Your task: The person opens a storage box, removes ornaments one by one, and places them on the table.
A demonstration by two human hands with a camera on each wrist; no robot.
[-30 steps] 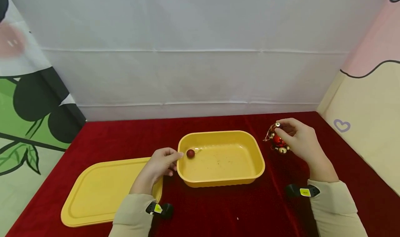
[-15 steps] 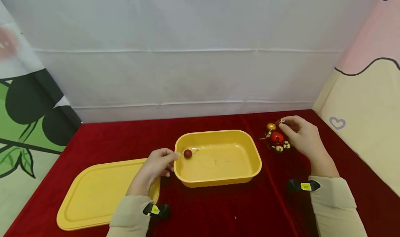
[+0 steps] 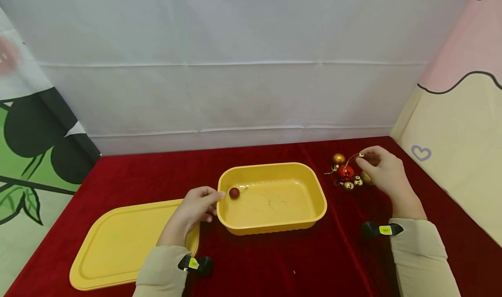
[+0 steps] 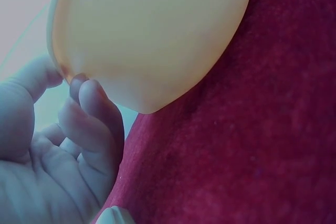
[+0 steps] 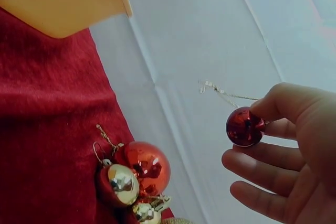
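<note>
My left hand (image 3: 198, 207) pinches the left rim of a yellow plastic box (image 3: 270, 221) between thumb and fingers. In the left wrist view, the fingertips (image 4: 97, 95) press the box's outer wall. One dark red bauble (image 3: 234, 193) with a gold string lies inside, near that end. To the right of the box, my right hand (image 3: 382, 168) holds a small shiny dark red bauble (image 5: 244, 126), its gold loop trailing free. Beside that hand lies a cluster with a bright red bauble (image 3: 345, 173), a gold bauble (image 3: 339, 159) and several smaller gold ones.
A yellow lid (image 3: 125, 244) lies flat at the left, partly under my left forearm. Dark red velvet cloth (image 3: 251, 266) covers the table. A pale hanging sheet (image 3: 243, 92) stands behind, with printed cloth (image 3: 462, 149) along the right side.
My right hand has drawn slightly right of the cluster with the small bauble, uncovering the gold baubles. The left hand keeps its grip on the box rim. The head view has shifted slightly.
</note>
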